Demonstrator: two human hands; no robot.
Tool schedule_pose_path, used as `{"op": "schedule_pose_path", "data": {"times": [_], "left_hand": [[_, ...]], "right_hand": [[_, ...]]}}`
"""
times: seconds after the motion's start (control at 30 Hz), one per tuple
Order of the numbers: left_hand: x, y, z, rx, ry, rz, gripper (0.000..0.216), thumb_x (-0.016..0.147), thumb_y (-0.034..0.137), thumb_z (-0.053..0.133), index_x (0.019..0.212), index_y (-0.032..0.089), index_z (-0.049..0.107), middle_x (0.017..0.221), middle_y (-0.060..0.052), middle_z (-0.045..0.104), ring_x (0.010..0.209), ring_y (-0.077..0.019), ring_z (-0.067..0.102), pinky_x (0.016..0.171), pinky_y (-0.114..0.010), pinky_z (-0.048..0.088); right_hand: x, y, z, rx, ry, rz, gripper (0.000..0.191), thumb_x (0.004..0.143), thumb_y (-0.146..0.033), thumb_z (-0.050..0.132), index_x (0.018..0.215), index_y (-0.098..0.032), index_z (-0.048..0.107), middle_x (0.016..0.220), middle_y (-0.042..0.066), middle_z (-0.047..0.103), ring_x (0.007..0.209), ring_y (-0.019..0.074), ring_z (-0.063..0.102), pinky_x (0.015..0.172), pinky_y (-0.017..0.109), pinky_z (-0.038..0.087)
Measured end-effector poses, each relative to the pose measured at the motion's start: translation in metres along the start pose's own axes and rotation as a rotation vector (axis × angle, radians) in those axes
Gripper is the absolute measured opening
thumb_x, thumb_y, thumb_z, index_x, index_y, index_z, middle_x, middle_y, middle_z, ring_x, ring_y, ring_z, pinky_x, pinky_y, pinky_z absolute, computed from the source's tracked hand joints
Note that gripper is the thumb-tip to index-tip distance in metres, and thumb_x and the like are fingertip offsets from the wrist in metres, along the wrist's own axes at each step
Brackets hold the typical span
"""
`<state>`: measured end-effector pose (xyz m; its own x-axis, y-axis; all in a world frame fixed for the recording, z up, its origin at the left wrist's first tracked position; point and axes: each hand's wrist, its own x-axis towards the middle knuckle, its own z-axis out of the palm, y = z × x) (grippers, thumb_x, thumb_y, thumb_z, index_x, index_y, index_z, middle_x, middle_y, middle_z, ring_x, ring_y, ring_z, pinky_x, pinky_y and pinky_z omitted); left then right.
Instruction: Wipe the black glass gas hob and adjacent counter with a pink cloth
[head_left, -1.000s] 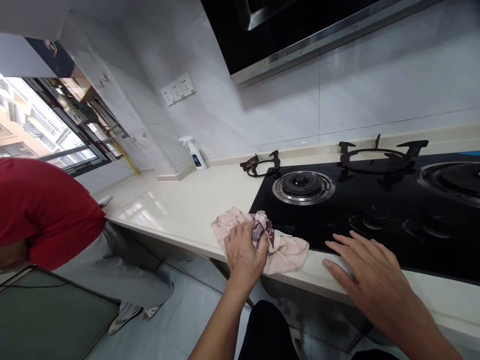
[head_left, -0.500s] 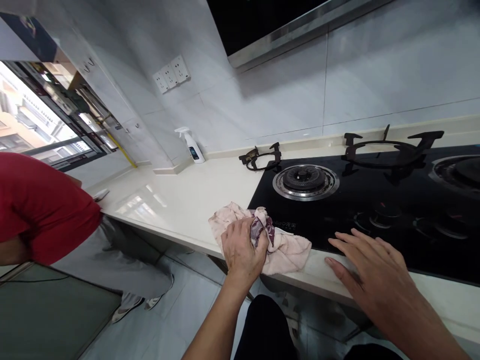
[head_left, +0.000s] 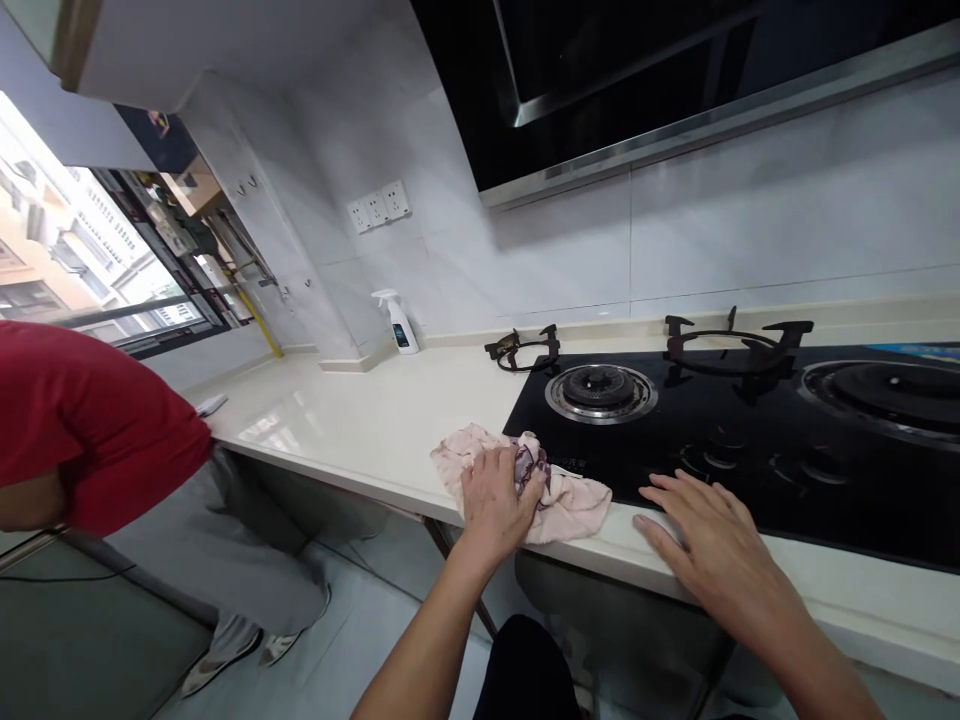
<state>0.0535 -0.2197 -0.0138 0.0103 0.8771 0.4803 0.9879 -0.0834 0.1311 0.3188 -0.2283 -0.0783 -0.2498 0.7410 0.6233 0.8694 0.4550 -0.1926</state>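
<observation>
My left hand is closed on a crumpled pink cloth, which has a purple patterned part bunched under the fingers. The cloth lies over the counter's front strip and the near left corner of the black gas hob. Over the hob's front edge rests my right hand, its fingers spread and holding nothing. The hob's left burner has no pot stand on it. One black pot stand sits on the counter at the hob's back left corner, and another stands at the hob's back edge.
A white spray bottle stands against the wall on the pale counter. Above the hob hangs a black range hood. At the left, a person in a red shirt bends beside the counter, near a window.
The view has tilted up and shows more of the range hood and the right burner. My left hand stays on the cloth, and my right hand remains spread at the hob's edge.
</observation>
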Motion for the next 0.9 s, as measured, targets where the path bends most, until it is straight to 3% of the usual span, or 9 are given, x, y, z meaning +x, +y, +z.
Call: {"op": "schedule_pose_path", "data": {"times": [0.2, 0.37, 0.5, 0.6, 0.77, 0.9], "left_hand": [[0.023, -0.001, 0.009, -0.008, -0.13, 0.059, 0.054, 0.095, 0.061, 0.05, 0.137, 0.027, 0.054, 0.142, -0.008, 0.058, 0.134, -0.032, 0.046, 0.111, -0.052, 0.036], [0.061, -0.001, 0.022, 0.004, -0.238, 0.073, 0.065, 0.093, 0.071, 0.04, 0.141, 0.029, 0.052, 0.145, -0.009, 0.056, 0.137, -0.033, 0.045, 0.115, -0.054, 0.032], [0.1, 0.0, 0.044, 0.028, -0.277, 0.069, 0.073, 0.092, 0.075, 0.034, 0.145, 0.027, 0.048, 0.152, -0.011, 0.049, 0.141, -0.0337, 0.042, 0.118, -0.055, 0.029], [0.131, -0.002, 0.062, 0.026, -0.309, 0.012, 0.08, 0.089, 0.08, 0.032, 0.148, 0.026, 0.045, 0.158, -0.013, 0.042, 0.147, -0.0342, 0.035, 0.121, -0.056, 0.023], [0.171, -0.011, 0.075, 0.008, -0.345, -0.143, 0.095, 0.082, 0.086, 0.031, 0.153, 0.023, 0.04, 0.169, -0.015, 0.018, 0.156, -0.0392, 0.009, 0.123, -0.058, 0.012], [0.179, -0.016, 0.071, 0.025, -0.39, -0.207, 0.095, 0.08, 0.086, 0.029, 0.154, 0.027, 0.038, 0.166, -0.014, 0.029, 0.155, -0.0416, 0.013, 0.121, -0.065, 0.009]], "right_hand": [[0.0, 0.002, 0.004, 0.009, -0.015, 0.014, 0.054, 0.101, -0.057, 0.033, 0.123, -0.022, 0.067, 0.135, 0.009, 0.064, 0.135, 0.0313, 0.049, 0.114, 0.058, 0.032], [0.0, 0.004, 0.007, 0.019, -0.006, 0.011, 0.052, 0.1, -0.058, 0.035, 0.123, -0.023, 0.068, 0.135, 0.008, 0.064, 0.135, 0.0318, 0.049, 0.114, 0.058, 0.032], [0.001, 0.003, 0.01, 0.019, 0.015, 0.015, 0.05, 0.101, -0.056, 0.038, 0.122, -0.023, 0.068, 0.135, 0.009, 0.065, 0.134, 0.0321, 0.051, 0.114, 0.058, 0.033], [0.002, 0.002, 0.01, 0.019, 0.019, 0.019, 0.046, 0.1, -0.054, 0.04, 0.121, -0.023, 0.069, 0.133, 0.009, 0.066, 0.133, 0.0319, 0.052, 0.112, 0.057, 0.034], [0.005, 0.001, 0.005, 0.028, -0.001, 0.033, 0.041, 0.101, -0.051, 0.044, 0.121, -0.026, 0.068, 0.134, 0.007, 0.065, 0.133, 0.0312, 0.052, 0.111, 0.056, 0.036], [0.007, 0.0, 0.002, 0.035, -0.016, 0.046, 0.038, 0.101, -0.049, 0.044, 0.12, -0.026, 0.068, 0.134, 0.007, 0.065, 0.132, 0.0312, 0.052, 0.111, 0.056, 0.035]]}}
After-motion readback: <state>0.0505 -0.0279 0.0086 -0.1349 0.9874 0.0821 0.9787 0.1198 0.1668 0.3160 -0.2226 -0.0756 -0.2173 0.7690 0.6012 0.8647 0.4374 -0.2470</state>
